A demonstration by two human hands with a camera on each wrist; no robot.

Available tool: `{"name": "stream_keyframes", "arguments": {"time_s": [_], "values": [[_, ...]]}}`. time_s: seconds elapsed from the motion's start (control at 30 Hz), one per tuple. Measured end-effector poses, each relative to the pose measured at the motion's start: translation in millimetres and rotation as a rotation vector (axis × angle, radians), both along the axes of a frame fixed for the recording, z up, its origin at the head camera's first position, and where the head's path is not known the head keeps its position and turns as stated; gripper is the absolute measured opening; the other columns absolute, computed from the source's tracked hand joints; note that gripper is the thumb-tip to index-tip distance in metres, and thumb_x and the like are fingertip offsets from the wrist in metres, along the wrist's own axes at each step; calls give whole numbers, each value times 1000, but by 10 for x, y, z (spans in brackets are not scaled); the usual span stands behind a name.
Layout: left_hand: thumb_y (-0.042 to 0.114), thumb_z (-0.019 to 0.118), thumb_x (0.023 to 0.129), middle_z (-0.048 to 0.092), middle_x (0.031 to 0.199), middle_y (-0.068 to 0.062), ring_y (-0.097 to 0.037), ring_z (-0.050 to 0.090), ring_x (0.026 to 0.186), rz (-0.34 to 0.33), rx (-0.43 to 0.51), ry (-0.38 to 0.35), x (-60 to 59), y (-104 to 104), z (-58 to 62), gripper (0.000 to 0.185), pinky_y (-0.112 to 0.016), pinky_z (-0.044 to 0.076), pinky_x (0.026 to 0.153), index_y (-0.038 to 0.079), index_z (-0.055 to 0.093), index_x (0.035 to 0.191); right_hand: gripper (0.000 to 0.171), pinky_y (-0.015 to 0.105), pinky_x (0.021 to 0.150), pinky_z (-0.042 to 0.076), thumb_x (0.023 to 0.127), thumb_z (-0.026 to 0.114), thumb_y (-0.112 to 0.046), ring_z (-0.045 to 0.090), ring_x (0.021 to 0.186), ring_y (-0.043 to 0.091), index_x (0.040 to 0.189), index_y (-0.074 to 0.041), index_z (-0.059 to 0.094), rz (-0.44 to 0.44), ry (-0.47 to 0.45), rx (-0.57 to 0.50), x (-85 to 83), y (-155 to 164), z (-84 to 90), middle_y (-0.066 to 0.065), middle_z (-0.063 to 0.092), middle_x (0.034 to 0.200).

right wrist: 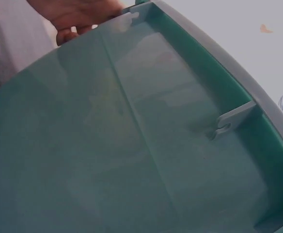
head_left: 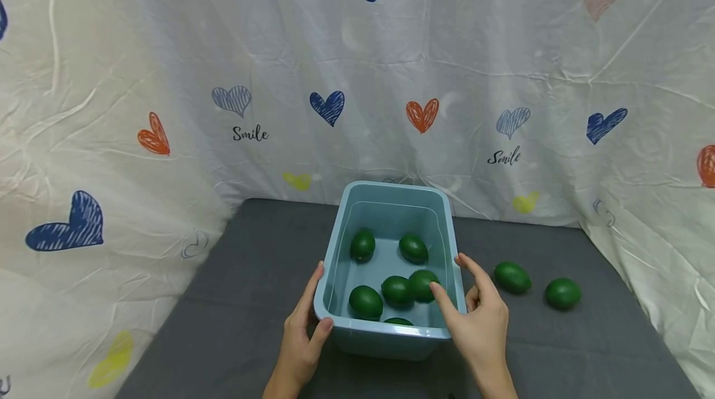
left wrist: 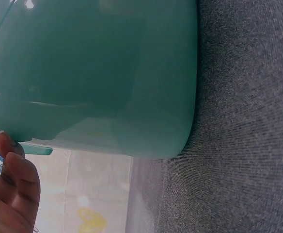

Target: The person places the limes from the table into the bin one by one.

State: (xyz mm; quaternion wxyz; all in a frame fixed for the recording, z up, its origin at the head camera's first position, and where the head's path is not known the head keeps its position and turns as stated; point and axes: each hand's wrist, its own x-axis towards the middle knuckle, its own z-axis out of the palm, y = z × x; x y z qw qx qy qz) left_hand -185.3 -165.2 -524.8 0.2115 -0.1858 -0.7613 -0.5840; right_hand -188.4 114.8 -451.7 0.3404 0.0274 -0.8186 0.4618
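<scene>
Grey tabletop (head_left: pixel 234 300), left hand (head_left: pixel 301 337) gripping blue bin (head_left: pixel 391 340), right hand (head_left: pixel 475 318) seemingly spread.

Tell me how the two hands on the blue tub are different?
The left hand is at the tub's near left corner, thumb over the rim and fingers along the outer wall; the right hand is at the right side. The left hand grips the corner, while the right hand's fingers are straighter, one reaching over the rim above the green fruits inside. Both hands are bare and touch the same tub.
</scene>
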Motion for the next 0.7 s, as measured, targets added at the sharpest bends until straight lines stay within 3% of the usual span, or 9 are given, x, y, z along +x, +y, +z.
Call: {"name": "stream_keyframes", "arguments": {"time_s": [0.07, 0.33, 0.57, 0.7], "values": [[4, 58, 103, 33, 173, -9, -10, 43, 150, -5, -5, 9, -4, 3, 1, 76, -17, 43, 108, 19, 27, 170, 66, 22, 45, 25, 78, 95, -10, 27, 51, 2, 139, -10, 70, 5, 11, -2, 2, 6, 6, 4, 75, 126], [-4, 57, 99, 33, 172, -11, -10, 42, 151, -23, -1, 34, -24, 24, 14, 79, -17, 42, 109, 16, 27, 170, 67, 22, 46, 26, 78, 96, -10, 28, 52, 2, 140, -11, 69, -5, 16, 4, 4, 32, 13, 6, 74, 127], [-2, 58, 99, 34, 172, -13, -11, 44, 150, 3, -13, 39, -24, 19, 12, 78, -16, 42, 109, 17, 28, 170, 67, 22, 45, 27, 79, 94, -9, 31, 51, 2, 140, -12, 68, -6, 10, 1, -6, 49, -15, 4, 74, 127], [-4, 59, 98, 34, 172, -12, -10, 45, 148, 13, -15, 30, -8, 25, 15, 81, -16, 42, 108, 18, 28, 170, 63, 22, 47, 30, 82, 92, -9, 35, 53, 2, 140, -8, 68, -4, 71, 31, -51, 92, -37, 7, 73, 127]]}}
